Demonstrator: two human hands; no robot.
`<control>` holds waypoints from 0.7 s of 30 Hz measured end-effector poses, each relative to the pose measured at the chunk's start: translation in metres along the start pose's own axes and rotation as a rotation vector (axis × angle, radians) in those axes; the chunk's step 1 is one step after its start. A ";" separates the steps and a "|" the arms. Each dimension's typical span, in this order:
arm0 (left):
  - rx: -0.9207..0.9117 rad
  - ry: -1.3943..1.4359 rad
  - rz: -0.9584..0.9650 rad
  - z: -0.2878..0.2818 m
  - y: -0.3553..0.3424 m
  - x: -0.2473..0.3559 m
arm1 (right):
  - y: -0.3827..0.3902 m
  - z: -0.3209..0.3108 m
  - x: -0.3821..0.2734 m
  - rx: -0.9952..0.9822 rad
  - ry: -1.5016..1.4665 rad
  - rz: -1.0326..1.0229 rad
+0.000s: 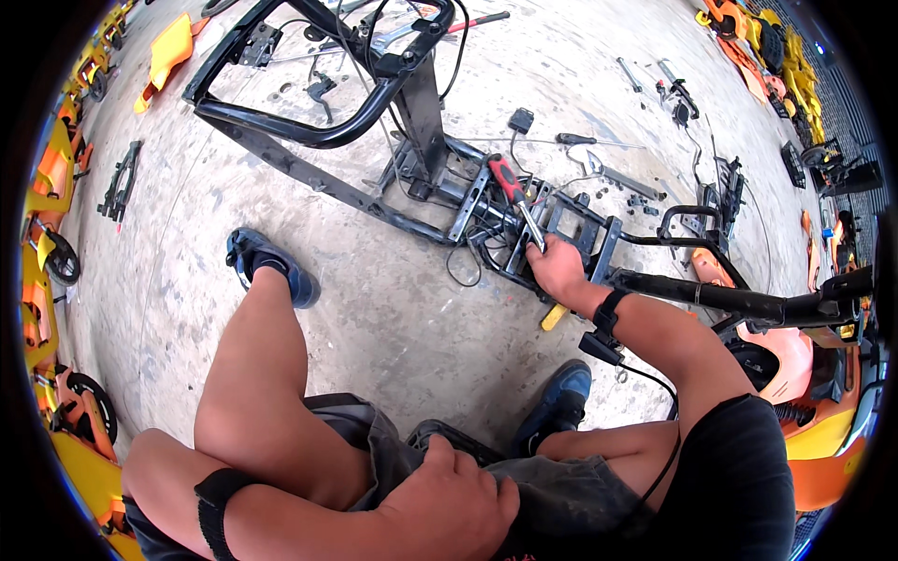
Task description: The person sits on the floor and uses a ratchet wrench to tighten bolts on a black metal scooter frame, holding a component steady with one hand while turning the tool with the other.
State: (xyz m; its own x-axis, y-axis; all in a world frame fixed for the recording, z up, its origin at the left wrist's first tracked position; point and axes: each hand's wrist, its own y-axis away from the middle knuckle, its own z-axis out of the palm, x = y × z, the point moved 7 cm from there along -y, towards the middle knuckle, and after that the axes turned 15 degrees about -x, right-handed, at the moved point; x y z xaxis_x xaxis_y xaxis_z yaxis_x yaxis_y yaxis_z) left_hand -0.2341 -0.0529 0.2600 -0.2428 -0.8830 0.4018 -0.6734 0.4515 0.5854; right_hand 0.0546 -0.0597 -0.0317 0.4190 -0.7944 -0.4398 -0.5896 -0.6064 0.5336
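Two bare hands are listed, both yours: your left hand (449, 505), nearest, lies over the dark grey cloth shorts (571, 491) on your lap, fingers loosely bent and gripping nothing that shows, its palm side hidden. Next, one pair of dark blue shoes (301, 280), set well apart on the stained grey concrete floor (374, 351). Beyond your right shoe, one short yellow piece (555, 319), jutting from beneath the framework. Just past it, your right hand (561, 268), black strap and small black box (601, 348) at the wrist, its fingers closed about the lower end of one silver-shafted hand tool with a red-and-black handle (505, 178); the handle slants up and away to your left. That tool stands over one black tubular metal frame (423, 131), which lies across the floor ahead of you, loose black cables about it. Farther out: one silver metal wrench (622, 178), one long screwdriver with a black handle (574, 138), one small black box-shaped connector (521, 121). Farthest, upper left: one yellow-and-orange panel (170, 49).
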 end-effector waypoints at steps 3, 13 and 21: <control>-0.004 0.008 0.003 0.002 -0.002 -0.001 | 0.000 0.000 -0.002 -0.031 0.036 -0.077; -0.008 0.009 -0.017 0.004 -0.003 0.000 | -0.003 0.005 -0.016 -0.140 0.276 -0.424; -0.009 0.002 -0.017 0.002 0.001 -0.001 | 0.004 0.014 -0.032 -0.303 0.483 -0.844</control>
State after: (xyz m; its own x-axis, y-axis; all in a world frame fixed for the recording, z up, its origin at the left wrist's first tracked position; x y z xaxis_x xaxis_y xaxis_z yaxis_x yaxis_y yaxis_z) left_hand -0.2354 -0.0523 0.2590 -0.2296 -0.8904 0.3931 -0.6711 0.4374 0.5987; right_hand 0.0293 -0.0362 -0.0251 0.8906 0.0076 -0.4547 0.1989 -0.9056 0.3746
